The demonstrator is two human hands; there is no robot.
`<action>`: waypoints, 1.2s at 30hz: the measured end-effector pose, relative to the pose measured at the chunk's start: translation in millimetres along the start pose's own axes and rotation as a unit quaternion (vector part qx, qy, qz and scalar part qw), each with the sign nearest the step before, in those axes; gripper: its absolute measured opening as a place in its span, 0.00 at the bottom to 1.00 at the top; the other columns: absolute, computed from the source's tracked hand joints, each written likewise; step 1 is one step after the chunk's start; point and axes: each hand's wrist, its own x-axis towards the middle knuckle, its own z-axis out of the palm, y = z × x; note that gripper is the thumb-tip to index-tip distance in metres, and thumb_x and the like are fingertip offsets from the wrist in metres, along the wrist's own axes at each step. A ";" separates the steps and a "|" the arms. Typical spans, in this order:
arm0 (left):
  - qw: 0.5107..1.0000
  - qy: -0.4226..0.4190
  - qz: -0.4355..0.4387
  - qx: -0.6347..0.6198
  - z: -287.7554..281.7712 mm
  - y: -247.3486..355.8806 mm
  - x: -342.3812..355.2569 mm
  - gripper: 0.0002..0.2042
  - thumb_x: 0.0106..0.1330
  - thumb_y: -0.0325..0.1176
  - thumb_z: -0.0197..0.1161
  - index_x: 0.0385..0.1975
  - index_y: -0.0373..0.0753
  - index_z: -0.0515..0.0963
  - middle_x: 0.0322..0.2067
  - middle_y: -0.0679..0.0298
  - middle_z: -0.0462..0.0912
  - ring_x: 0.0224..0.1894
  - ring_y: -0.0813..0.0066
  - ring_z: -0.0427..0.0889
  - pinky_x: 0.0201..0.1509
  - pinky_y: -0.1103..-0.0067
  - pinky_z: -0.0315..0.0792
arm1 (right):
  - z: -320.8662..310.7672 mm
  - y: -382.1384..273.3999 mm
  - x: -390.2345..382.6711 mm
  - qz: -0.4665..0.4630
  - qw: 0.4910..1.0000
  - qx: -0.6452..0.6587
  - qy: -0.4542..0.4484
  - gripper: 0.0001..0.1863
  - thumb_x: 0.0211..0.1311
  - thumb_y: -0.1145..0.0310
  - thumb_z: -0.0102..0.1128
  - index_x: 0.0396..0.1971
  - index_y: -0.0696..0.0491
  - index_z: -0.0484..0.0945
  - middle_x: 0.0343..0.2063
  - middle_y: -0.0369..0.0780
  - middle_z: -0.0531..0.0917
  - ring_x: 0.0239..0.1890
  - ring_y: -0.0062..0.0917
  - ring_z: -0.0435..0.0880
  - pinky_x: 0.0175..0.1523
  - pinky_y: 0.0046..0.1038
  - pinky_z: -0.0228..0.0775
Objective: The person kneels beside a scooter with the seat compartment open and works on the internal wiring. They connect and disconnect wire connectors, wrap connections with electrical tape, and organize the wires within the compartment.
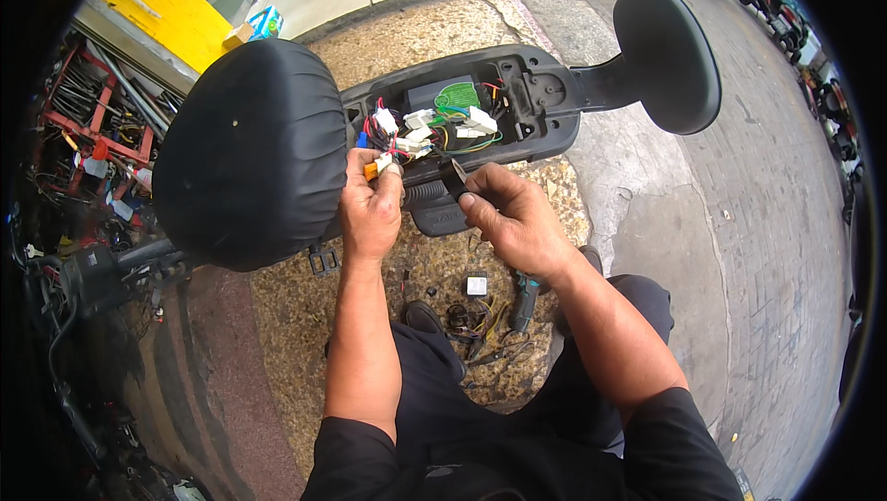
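Observation:
My left hand [371,210] pinches a white and orange connector [381,164] at the left end of an open battery housing [547,85] on a scooter. My right hand [517,224] grips a roll of black tape [452,177] just right of it, by the housing's lower edge and a ribbed cable sleeve [423,193]. Inside the housing lie a dark box [430,92] with a green label, several white connectors [480,120] and coloured wires. A puffy black seat [245,150] covers the housing's left side; a smaller black pad [665,62] stands at its right.
Below on the speckled slab [305,335] lie a teal power tool [525,307], a small pale-labelled box [476,287] and loose wires. A cluttered red rack [92,122], handlebar parts [97,270] and a yellow panel [166,2] are at left. Parked vehicles [776,11] line the upper right.

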 end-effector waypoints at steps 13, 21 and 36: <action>0.969 -0.116 -0.111 -0.186 -21.1 4.4 -3.6 0.14 0.70 0.28 0.52 0.51 0.30 0.73 0.44 0.55 0.82 0.40 0.76 0.82 0.44 0.77 0.79 | 13.6 7.6 12.5 -0.055 0.989 -0.136 0.025 0.10 0.60 0.64 0.66 0.34 0.55 0.80 0.30 0.47 0.83 0.35 0.48 0.83 0.42 0.44 0.74; 0.985 -0.127 -0.116 -0.023 -21.2 2.8 3.4 0.09 0.76 0.26 0.52 0.45 0.34 0.81 0.36 0.65 0.85 0.32 0.81 0.82 0.37 0.80 0.78 | 19.4 4.2 13.2 -0.083 0.964 -0.248 0.040 0.12 0.60 0.62 0.66 0.38 0.53 0.81 0.32 0.50 0.82 0.36 0.50 0.83 0.43 0.47 0.76; 0.973 -0.198 -0.112 0.036 -20.4 9.2 22.3 0.05 0.70 0.20 0.61 0.40 0.31 0.84 0.30 0.65 0.85 0.28 0.84 0.80 0.31 0.83 0.76 | 8.3 -7.2 26.4 -0.145 0.941 -0.307 0.011 0.10 0.55 0.66 0.69 0.34 0.54 0.81 0.31 0.49 0.80 0.36 0.48 0.82 0.42 0.44 0.74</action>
